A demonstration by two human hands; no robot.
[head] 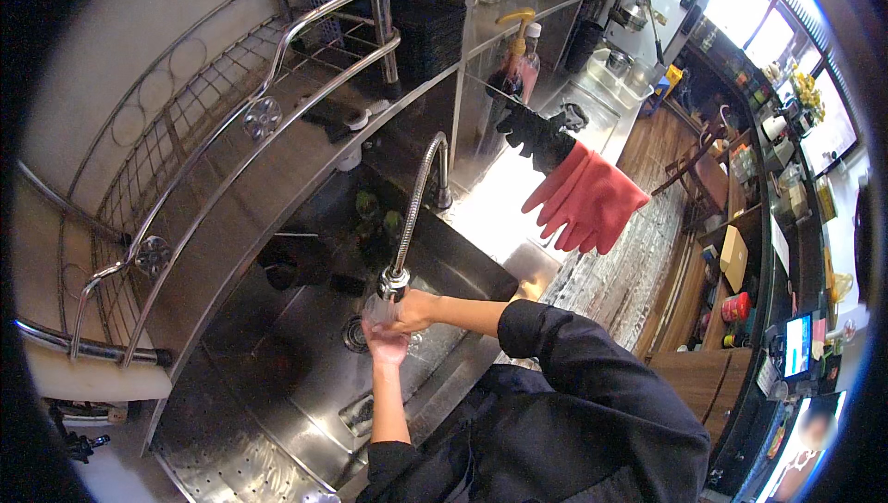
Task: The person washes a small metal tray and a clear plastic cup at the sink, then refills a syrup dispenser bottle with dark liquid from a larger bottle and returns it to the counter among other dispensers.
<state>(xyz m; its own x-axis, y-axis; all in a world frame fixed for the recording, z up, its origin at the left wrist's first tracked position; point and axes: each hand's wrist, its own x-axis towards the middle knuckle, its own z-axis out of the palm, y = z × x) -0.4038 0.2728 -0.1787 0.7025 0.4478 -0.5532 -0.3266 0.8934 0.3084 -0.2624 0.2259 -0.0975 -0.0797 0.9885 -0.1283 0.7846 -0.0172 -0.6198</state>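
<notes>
My left hand (386, 345), palm up, is under the steel faucet head (394, 284) of a flexible spring-neck tap (418, 197). From the right, my right hand (416, 311) reaches in and meets the left, its fingers just below the faucet head. Something clear shows between the hands and the outlet; whether it is running water or a clear vessel, I cannot tell. Both hands look wet and partly hide each other. Beneath them lies the stainless steel sink (298, 357) with its round drain (354, 333).
Dark items and green scrubbers (366, 204) lie at the sink's far end. A chrome wire rack (229, 114) curves along the left. Red rubber gloves (590, 201) hang at the right. Beyond them are bottles (528, 66) and a clear tub (617, 79). A perforated drainboard (236, 465) adjoins the sink.
</notes>
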